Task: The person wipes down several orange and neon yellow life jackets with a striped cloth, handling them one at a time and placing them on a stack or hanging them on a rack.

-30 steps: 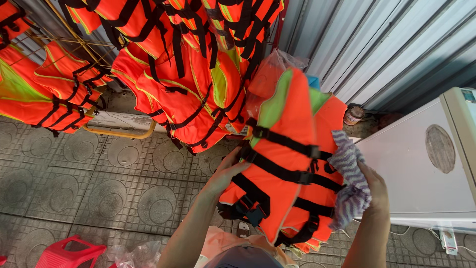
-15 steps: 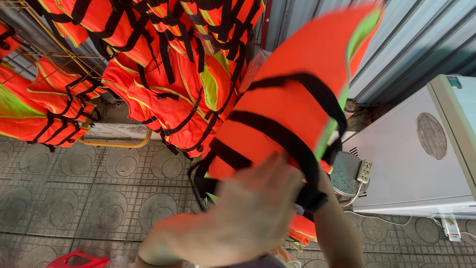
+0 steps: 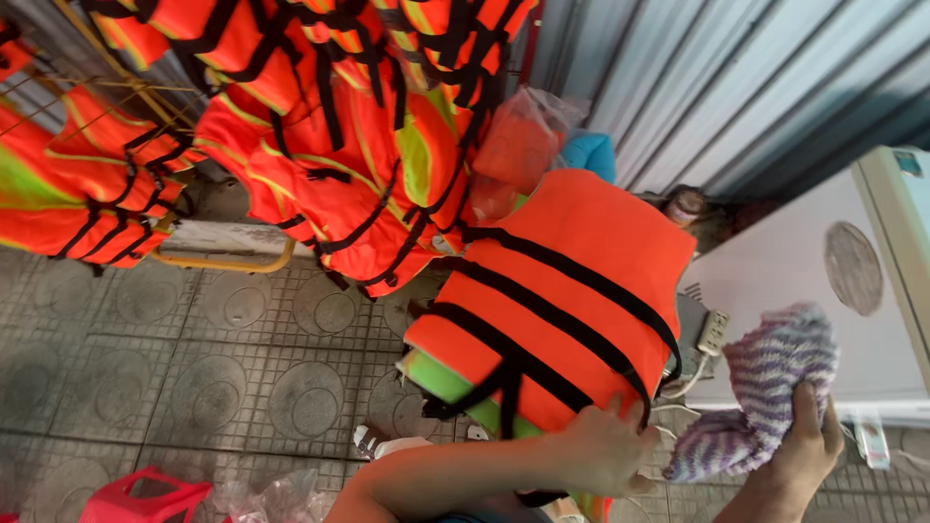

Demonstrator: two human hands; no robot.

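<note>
Orange life vest centre, tilted, above tiled floor. Left hand grasping vest's near lower edge; right hand clenched round striped purple cloth, right. Vest likely light, bulky, foam-stiff; black straps offer surest hold.

Plastic bag: clear, crumpled, holding something orange, among the hanging vests by the corrugated wall.
Second bag: clear plastic, crumpled, on the tiled floor at bottom.
Sticker: small, bluish, on the white cabinet's top right corner.
</note>
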